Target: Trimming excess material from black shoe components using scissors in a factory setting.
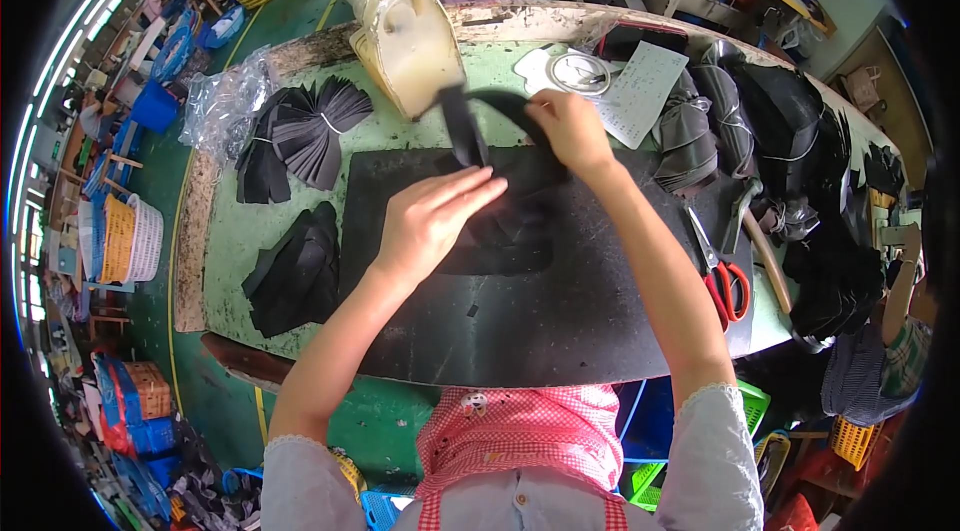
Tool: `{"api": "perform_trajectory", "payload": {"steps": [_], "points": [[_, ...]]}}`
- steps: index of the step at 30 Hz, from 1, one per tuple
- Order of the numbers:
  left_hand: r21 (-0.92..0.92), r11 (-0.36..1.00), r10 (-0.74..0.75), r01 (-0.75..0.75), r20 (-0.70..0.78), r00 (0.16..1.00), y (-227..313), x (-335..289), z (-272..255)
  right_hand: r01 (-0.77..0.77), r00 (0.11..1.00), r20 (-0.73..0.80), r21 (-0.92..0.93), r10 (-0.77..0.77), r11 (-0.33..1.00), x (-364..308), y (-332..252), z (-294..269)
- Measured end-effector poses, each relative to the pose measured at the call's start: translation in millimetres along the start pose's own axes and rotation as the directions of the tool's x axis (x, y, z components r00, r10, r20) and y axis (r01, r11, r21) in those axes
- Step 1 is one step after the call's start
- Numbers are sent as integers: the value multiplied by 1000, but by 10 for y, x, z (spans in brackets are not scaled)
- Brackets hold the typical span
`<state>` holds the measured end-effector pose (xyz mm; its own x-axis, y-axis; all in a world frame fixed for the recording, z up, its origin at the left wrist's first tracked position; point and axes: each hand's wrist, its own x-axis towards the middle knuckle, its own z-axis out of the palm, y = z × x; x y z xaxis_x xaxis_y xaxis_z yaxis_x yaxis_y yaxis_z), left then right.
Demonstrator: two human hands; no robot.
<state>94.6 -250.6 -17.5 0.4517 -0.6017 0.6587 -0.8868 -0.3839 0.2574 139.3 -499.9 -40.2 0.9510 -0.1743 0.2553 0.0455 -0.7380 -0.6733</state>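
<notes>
Green worktable [225, 231]: black mat [560, 321], scissors [722, 276], glue bottle [410, 36].

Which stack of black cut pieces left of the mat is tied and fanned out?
The upper stack, beside the crumpled clear plastic bag. A light band cinches it, so its strips spread like a fan. The lower stack lies as a loose, unbound heap.

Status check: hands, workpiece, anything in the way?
Left hand flat on black pieces. Right hand pinching black strip. Glue bottle close behind.
</notes>
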Motion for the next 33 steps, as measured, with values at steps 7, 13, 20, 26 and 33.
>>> {"api": "perform_trajectory", "payload": {"steps": [7, 13, 20, 26, 33], "points": [[-132, 984, -71, 120, 328, 942, 196, -403, -189, -290, 949, 280, 597, 144, 748, 10, 114, -492], [-44, 961, -272, 273, 28, 962, 167, -147, -263, -273, 917, 397, 677, -28, 683, -372, -280, -836], [-589, 605, -511, 535, 229, 829, 184, 273, -177, -337, 868, 495, 655, -47, 676, -820, -597, -951], [-607, 558, -501, 566, 298, 813, 519, 245, -163, -126, 937, 320, 681, -138, 721, -1021, -672, -664], [-544, 669, -473, 506, 214, 855, 545, 122, -124, -302, 933, 347, 614, 95, 729, -1057, -666, -886]]}}
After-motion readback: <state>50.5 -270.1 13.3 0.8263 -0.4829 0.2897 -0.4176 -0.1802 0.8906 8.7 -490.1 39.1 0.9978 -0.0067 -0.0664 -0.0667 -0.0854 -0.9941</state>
